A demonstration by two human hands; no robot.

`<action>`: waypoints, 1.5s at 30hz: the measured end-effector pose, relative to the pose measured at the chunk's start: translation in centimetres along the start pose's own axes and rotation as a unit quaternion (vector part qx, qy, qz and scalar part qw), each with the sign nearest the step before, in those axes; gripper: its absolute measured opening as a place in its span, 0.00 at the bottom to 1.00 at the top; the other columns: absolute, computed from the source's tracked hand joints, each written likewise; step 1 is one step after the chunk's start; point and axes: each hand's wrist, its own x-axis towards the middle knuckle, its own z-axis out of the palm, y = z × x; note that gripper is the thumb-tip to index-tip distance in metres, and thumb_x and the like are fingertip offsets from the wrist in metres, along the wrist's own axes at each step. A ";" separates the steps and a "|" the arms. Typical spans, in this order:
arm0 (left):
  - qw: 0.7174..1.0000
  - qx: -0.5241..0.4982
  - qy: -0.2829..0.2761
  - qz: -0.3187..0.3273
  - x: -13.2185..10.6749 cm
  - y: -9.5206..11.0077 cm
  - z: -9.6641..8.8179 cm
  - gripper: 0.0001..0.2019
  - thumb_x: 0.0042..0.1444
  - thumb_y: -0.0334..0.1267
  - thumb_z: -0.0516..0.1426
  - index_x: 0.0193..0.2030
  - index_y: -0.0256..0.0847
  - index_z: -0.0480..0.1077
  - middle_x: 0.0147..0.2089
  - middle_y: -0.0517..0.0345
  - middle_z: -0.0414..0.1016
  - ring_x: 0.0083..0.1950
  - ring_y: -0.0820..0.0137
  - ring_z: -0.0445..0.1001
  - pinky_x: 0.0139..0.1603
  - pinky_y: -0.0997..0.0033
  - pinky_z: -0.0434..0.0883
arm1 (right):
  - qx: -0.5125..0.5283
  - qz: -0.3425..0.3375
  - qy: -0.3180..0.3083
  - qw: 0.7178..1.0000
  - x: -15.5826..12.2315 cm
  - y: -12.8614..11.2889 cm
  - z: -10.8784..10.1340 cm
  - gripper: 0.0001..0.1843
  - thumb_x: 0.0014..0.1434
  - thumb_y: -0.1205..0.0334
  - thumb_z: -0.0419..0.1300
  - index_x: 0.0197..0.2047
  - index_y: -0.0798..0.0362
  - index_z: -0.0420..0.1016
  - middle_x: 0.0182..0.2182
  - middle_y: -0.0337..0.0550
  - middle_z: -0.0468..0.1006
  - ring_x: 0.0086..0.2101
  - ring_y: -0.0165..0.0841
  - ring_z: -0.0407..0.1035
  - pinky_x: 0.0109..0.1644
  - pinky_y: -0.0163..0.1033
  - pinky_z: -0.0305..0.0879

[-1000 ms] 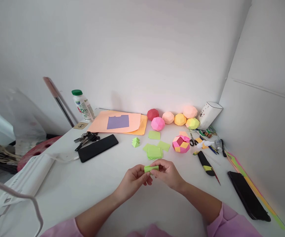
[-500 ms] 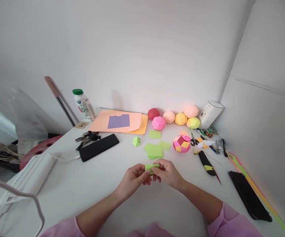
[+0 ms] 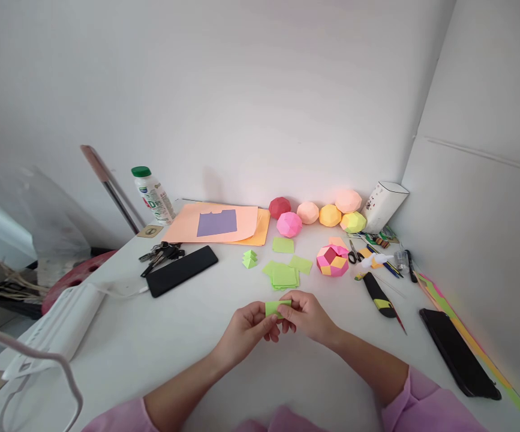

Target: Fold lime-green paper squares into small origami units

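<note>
A small green paper piece (image 3: 272,309), apparently folded, is pinched between both hands near the middle of the white table (image 3: 161,348). My left hand (image 3: 245,329) grips its left end and lower edge. My right hand (image 3: 308,315) presses its right part with the thumb. Just beyond the fingers lies a pile of green paper squares (image 3: 284,276), with one more green sheet (image 3: 282,245) behind it. Left of the pile stand small folded green pieces (image 3: 249,259). To its right rests a multicoloured paper ball (image 3: 332,261) with an open top.
Several faceted paper balls (image 3: 308,213) line the wall. Orange sheets with a purple piece (image 3: 217,222), a bottle (image 3: 154,195), keys (image 3: 161,257) and a black power bank (image 3: 182,271) are at left. Scissors (image 3: 354,254), a cutter (image 3: 379,295) and a black phone (image 3: 460,354) lie right.
Both hands stay nearly in place on the green paper piece. The left fingers have shifted slightly down along it. The view has moved a little.
</note>
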 end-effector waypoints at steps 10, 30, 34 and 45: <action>1.000 -0.002 0.004 0.003 0.0 0.1 0.2 0.16 0.53 0.50 0.57 0.29 0.39 0.64 0.26 0.54 0.77 0.27 0.69 0.74 0.30 0.71 0.67 | 0.002 0.001 -0.003 1.000 0.0 -0.1 -0.1 0.15 0.55 0.51 0.59 0.30 0.56 0.67 0.20 0.38 0.73 0.21 0.28 0.67 0.23 0.32 0.59; 0.999 -0.017 -0.019 -0.046 0.3 0.2 0.2 0.17 0.52 0.51 0.58 0.29 0.37 0.64 0.22 0.57 0.75 0.22 0.70 0.73 0.25 0.72 0.66 | -0.012 0.004 0.008 1.000 -0.1 0.2 0.1 0.14 0.55 0.54 0.59 0.30 0.57 0.69 0.20 0.37 0.71 0.20 0.26 0.67 0.22 0.30 0.59; 0.999 -0.005 -0.020 -0.042 0.3 0.1 0.2 0.17 0.51 0.51 0.58 0.29 0.37 0.64 0.21 0.59 0.75 0.20 0.71 0.72 0.24 0.73 0.66 | -0.022 0.002 0.007 1.000 -0.2 0.2 0.1 0.14 0.55 0.53 0.59 0.30 0.57 0.69 0.19 0.36 0.70 0.19 0.26 0.66 0.21 0.30 0.59; 1.000 0.011 0.022 -0.019 0.1 -0.5 0.1 0.16 0.53 0.50 0.56 0.27 0.37 0.64 0.20 0.62 0.71 0.19 0.74 0.68 0.23 0.74 0.65 | -0.003 0.035 -0.046 0.998 0.0 0.4 -0.3 0.14 0.57 0.53 0.57 0.30 0.57 0.66 0.24 0.41 0.75 0.20 0.26 0.68 0.21 0.30 0.59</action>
